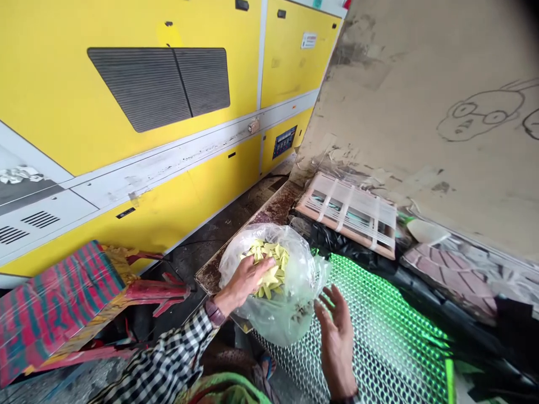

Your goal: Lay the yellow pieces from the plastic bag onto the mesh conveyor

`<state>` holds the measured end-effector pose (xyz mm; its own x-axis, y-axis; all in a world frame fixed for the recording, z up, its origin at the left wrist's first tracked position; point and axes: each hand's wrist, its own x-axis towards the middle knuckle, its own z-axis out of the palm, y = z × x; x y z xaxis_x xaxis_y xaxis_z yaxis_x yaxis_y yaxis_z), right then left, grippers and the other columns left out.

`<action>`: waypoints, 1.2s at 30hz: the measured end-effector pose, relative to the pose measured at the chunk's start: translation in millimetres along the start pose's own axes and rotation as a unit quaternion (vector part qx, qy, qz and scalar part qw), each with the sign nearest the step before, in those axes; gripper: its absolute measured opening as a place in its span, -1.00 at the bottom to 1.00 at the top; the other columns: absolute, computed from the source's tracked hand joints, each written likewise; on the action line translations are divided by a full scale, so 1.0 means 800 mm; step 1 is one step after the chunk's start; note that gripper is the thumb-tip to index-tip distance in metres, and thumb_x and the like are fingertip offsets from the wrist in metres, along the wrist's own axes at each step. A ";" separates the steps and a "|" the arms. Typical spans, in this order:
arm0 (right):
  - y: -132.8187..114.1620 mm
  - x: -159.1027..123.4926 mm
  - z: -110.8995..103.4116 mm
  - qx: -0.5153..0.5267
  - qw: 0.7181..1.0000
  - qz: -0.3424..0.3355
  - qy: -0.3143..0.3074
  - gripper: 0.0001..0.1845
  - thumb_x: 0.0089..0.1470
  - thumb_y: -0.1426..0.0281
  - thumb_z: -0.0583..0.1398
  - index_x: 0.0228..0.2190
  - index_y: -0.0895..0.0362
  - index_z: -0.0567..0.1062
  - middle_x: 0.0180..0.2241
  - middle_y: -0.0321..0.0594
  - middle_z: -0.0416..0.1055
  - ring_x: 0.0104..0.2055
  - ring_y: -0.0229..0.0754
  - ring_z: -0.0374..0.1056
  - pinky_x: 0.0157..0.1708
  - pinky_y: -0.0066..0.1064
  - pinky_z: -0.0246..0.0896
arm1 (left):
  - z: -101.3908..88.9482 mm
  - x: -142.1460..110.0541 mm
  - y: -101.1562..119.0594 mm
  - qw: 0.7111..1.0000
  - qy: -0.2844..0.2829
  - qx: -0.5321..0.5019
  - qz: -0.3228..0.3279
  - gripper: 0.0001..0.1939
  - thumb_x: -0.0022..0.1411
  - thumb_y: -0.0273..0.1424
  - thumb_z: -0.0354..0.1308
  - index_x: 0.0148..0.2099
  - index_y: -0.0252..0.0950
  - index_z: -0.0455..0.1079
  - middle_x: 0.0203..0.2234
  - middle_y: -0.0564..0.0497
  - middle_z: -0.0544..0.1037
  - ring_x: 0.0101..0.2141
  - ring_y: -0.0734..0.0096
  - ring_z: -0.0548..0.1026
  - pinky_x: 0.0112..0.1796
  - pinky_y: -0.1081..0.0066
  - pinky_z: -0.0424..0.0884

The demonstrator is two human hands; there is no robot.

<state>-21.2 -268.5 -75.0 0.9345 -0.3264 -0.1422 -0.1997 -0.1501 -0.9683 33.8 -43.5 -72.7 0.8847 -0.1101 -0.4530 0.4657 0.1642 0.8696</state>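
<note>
A clear plastic bag (269, 322) lies open on a board, its mouth spread wide. Inside is a heap of pale yellow star-shaped cutouts (278, 257). My left hand (246, 280) reaches into the bag's mouth with its fingers closed around some of these pieces; the fingertips are partly hidden among them. To the right of the bag, my right hand (337, 331) hovers over a honeycomb grid, palm turned toward the bag and fingers apart. It holds nothing, and its fingertips are close to the bag's edge.
The honeycomb grid (366, 314) is lit green. Behind it a wooden frame with white strips (349, 210) rests on black plastic. A large yellow machine (202, 185) stands at the left, near a bench with a striped cover (63, 303). A drawn-on panel (412, 112) rises at right.
</note>
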 end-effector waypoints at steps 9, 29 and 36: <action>-0.049 -0.020 -0.054 -0.060 0.963 -0.121 -0.233 -0.74 0.29 0.13 0.23 -0.21 0.04 0.59 -0.23 -0.18 0.53 -0.21 -0.10 0.44 -0.24 -0.32 0.34 | 0.076 -0.070 0.023 0.948 -0.307 0.088 0.021 -0.67 0.23 -0.12 0.33 -0.24 -0.30 0.46 -0.45 0.08 0.40 -0.44 0.47 0.30 -0.45 0.44 0.19; 0.075 -0.066 -0.137 0.104 0.969 0.126 -0.187 -0.52 0.01 -0.02 0.42 -0.40 0.17 0.57 -0.45 -0.21 0.45 -0.43 -0.18 0.32 -0.43 -0.37 0.30 | 0.150 -0.081 -0.131 0.949 -0.290 0.115 -0.052 -0.59 0.12 -0.08 0.39 -0.37 -0.27 0.33 -0.50 0.10 0.35 -0.50 0.52 0.21 -0.49 0.46 0.11; 0.084 -0.069 -0.146 0.130 0.967 0.120 -0.181 -0.61 0.07 0.06 0.41 -0.35 0.14 0.55 -0.41 -0.25 0.43 -0.38 -0.20 0.32 -0.34 -0.37 0.29 | 0.160 -0.083 -0.131 0.951 -0.270 0.140 -0.051 -0.54 0.11 -0.03 0.38 -0.38 -0.27 0.30 -0.52 0.13 0.32 -0.50 0.52 0.22 -0.51 0.47 0.11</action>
<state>-120.9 -369.3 -108.5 0.9218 0.0323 -0.3862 -0.3867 0.1451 -0.9107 -76.6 -178.8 -108.4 0.6603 -0.6114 -0.4360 0.4576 -0.1328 0.8792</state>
